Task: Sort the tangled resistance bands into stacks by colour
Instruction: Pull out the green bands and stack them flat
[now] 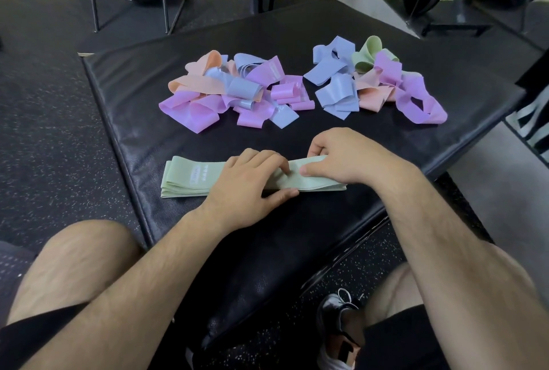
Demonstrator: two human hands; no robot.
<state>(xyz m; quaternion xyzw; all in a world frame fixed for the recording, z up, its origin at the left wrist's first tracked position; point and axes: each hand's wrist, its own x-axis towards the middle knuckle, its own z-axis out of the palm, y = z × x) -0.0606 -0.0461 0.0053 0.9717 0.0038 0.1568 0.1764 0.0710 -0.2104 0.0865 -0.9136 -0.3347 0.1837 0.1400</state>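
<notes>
Green bands stacked on mat; L hand presses flat on them, R hand pinches their far edge. Tangled pile & second pile sit behind.

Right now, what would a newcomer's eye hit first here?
Two bright tangles of pastel bands on the black mat: the left pile far-centre and the right pile beside it, with one green band caught in at its back. Nearer lies a flat green stack: the left hand presses it and the right hand pinches its top layer.
</notes>
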